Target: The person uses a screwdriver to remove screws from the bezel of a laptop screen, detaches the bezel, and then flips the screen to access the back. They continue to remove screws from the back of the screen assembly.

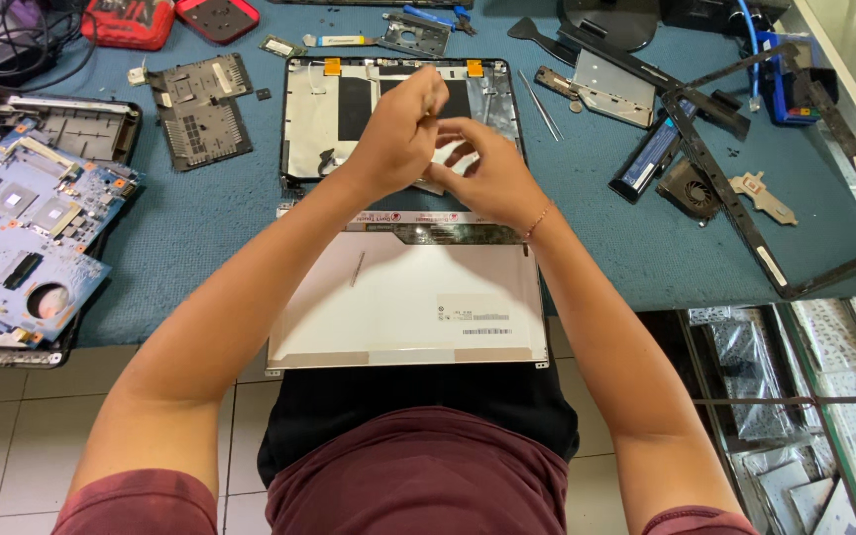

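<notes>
Flat grey rectangular laptop screen panel (408, 302) lies face-down just below both hands. Left hand (398, 139) and right hand (487, 173) meet above its top edge, fingers pinching something small I cannot identify, over the black laptop lid shell (314, 119).

White screen panel (408, 297) lies face-down, perhaps tethered to lid shell (314, 109).

A laptop screen panel (408, 297) lies face down near the table edge, its back pale grey. A small white rectangular label (475, 315) sits on its lower right part.
</notes>
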